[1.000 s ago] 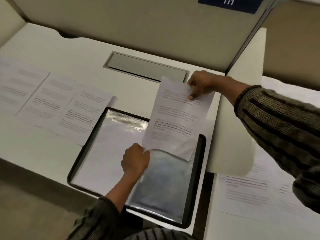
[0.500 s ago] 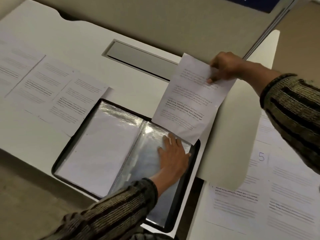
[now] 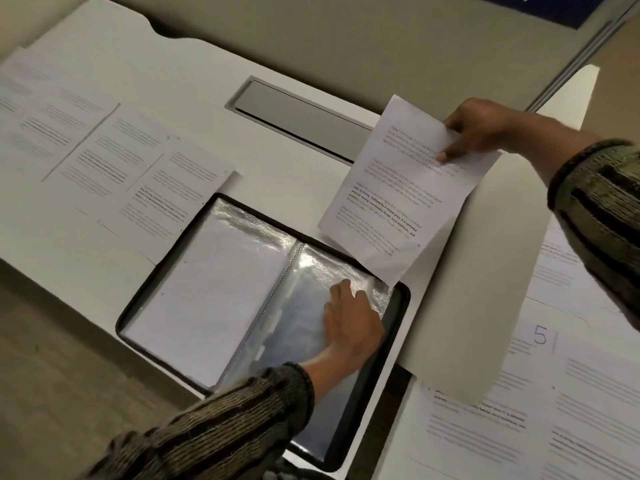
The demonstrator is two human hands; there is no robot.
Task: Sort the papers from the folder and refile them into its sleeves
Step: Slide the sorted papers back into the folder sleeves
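The black-edged display folder (image 3: 402,306) lies open on the white desk (image 3: 180,81), near its front edge. Its left sleeve (image 3: 214,289) holds a white sheet; the right sleeve (image 3: 294,341) is clear and glossy. The left hand (image 3: 349,323) lies flat on that right sleeve, fingers nearly straight and slightly spread, with the fingertips near the sleeve's top edge; it grasps nothing. The right hand (image 3: 485,129) pinches a printed sheet (image 3: 405,202) by its upper right corner, thumb on the printed face. The sheet hangs tilted over the folder's far right corner, and its lowest corner comes down to the top edge of the right sleeve, just beside the left fingertips.

Left of the folder, a row of printed pages (image 3: 104,161) lies flat on the desk, the nearest one touching the folder's corner. Behind the folder sits a grey cable hatch (image 3: 301,116). A beige divider panel (image 3: 460,306) stands to the right. Beyond it, more printed pages (image 3: 571,410) lie on the neighbouring surface, one marked 5 (image 3: 540,335).
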